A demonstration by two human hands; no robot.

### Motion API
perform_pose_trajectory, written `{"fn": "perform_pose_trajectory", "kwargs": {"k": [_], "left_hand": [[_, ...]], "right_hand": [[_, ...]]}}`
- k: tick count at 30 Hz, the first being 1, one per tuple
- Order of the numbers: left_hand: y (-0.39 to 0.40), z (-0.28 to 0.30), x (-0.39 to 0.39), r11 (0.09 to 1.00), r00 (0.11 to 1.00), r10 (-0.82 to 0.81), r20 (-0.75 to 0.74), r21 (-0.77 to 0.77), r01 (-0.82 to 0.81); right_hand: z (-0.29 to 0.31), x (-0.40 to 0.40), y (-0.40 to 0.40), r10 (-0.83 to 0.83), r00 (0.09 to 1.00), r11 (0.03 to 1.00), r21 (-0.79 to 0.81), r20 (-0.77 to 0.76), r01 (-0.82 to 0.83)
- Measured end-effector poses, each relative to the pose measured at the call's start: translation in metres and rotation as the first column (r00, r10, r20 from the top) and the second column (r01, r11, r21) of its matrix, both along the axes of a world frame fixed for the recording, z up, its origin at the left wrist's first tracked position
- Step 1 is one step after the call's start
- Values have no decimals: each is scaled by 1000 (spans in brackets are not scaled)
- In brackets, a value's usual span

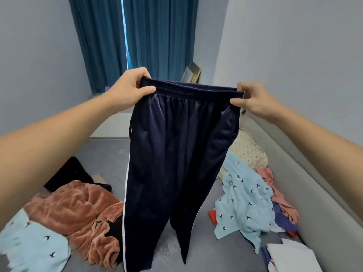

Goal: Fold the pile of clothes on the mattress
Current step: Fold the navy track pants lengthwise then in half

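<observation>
Dark navy track pants (176, 163) with a white side stripe hang upright in the air in front of me. My left hand (131, 88) grips the left end of the elastic waistband. My right hand (253, 100) pinches the right end, and the waistband is stretched flat between them. Both legs hang straight down over the grey mattress (110, 154). A loose pile of clothes (261, 195) lies at the right, topped by a light blue garment with small bird prints (243, 205) over pink and floral pieces.
At the left lie a rust-brown fleece garment (78, 211), a black garment (68, 173) and another light blue bird-print piece (33, 244). White folded fabric (290, 254) sits at the lower right. A padded grey headboard (306, 173) runs along the right. Teal curtains (137, 36) hang behind.
</observation>
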State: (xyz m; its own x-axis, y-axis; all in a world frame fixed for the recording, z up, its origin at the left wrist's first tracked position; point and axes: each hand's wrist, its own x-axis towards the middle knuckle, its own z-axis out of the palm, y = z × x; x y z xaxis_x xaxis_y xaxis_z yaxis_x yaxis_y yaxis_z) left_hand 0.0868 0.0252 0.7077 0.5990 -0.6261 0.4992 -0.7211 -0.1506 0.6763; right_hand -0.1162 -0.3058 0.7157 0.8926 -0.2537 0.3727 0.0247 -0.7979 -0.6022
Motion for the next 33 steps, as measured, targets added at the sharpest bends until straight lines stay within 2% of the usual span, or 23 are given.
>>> {"fn": "perform_pose_trajectory", "kwargs": {"k": [4,9,16,20,26,29,33], "left_hand": [[8,-4,-16,1000,996,-6,-90,20,8],[17,-13,-38,998,997,43,-58,47,-41],[22,-2,-61,995,991,104,-86,12,-103],[21,5,-68,987,975,157,-156,-13,-161],[14,18,-80,954,942,293,-162,-10,-298],[1,29,-89,935,923,354,-148,22,-355],[-23,52,-112,945,937,325,-126,17,-326]], "right_hand": [[0,-14,13,-3,999,1000,27,-42,4],[-3,-29,30,2,997,999,53,-76,2],[2,-31,46,-59,998,992,113,-8,60],[9,-24,50,-49,999,987,152,-9,50],[26,-18,73,-163,980,943,275,-114,189],[37,-13,90,-214,970,884,399,-114,242],[57,-9,123,-112,992,787,605,-50,119]]}}
